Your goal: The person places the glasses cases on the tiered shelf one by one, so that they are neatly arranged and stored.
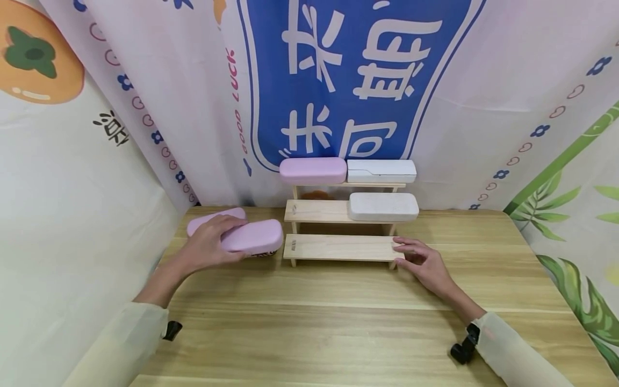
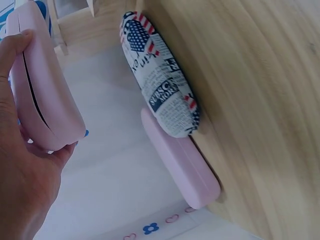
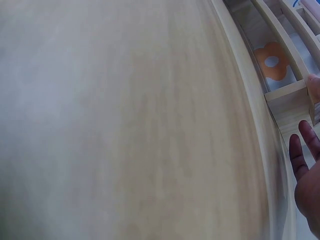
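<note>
My left hand [image 1: 209, 244] grips a pink glasses case [image 1: 253, 236], with the thumb on its near side. In the left wrist view this case [image 2: 47, 75] is raised, a dark seam showing along it. Beneath it are a newsprint-patterned glasses case [image 2: 159, 75] and a second pink case [image 2: 182, 162], both on the table. At the right end of a three-step wooden rack [image 1: 343, 247], my right hand [image 1: 425, 267] holds the lowest board, thumb at the front edge and fingertips towards the back. Part of this hand is cut off in the right wrist view.
On the top step stand a pink case [image 1: 313, 171] and a white case [image 1: 382, 171]. A pale speckled case [image 1: 383, 207] lies on the right of the middle step. Behind the wooden table [image 1: 309, 333] hangs a printed curtain [image 1: 450, 118].
</note>
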`<state>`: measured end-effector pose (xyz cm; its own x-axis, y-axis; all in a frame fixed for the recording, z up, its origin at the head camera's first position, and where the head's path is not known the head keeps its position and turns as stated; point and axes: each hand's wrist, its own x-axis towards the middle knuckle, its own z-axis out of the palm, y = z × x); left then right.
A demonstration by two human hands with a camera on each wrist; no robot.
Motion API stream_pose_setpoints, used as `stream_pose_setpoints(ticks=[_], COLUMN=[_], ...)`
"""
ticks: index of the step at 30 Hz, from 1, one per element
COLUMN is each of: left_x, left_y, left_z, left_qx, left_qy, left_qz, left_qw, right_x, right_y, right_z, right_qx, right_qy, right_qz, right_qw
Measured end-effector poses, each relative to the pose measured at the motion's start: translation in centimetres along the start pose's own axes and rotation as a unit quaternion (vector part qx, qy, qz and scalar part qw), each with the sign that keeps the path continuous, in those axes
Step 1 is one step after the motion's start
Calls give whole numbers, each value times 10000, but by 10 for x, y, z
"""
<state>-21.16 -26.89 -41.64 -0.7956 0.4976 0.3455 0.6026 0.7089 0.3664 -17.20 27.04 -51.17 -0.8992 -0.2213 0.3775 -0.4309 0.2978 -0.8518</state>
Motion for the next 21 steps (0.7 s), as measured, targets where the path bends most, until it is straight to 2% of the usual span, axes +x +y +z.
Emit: stream_pose_setpoints(ticks=[5,12,21], left_x=[8,21,38], left_y=[6,11,21], left_z=[0,3,6], left_qx=[-7,-36,-115], left_qy=[-51,76,50], left_qz=[-118,-10,-183], left_qw=[9999,10000,9998], right_x=[0,0,0], right_y=[1,1,0], right_z=[1,0,0], right_qx=[-22,10,-20], right_qy=[8,7,25], right_qz=[17,-31,-14], right_qw=[10000,10000,10000])
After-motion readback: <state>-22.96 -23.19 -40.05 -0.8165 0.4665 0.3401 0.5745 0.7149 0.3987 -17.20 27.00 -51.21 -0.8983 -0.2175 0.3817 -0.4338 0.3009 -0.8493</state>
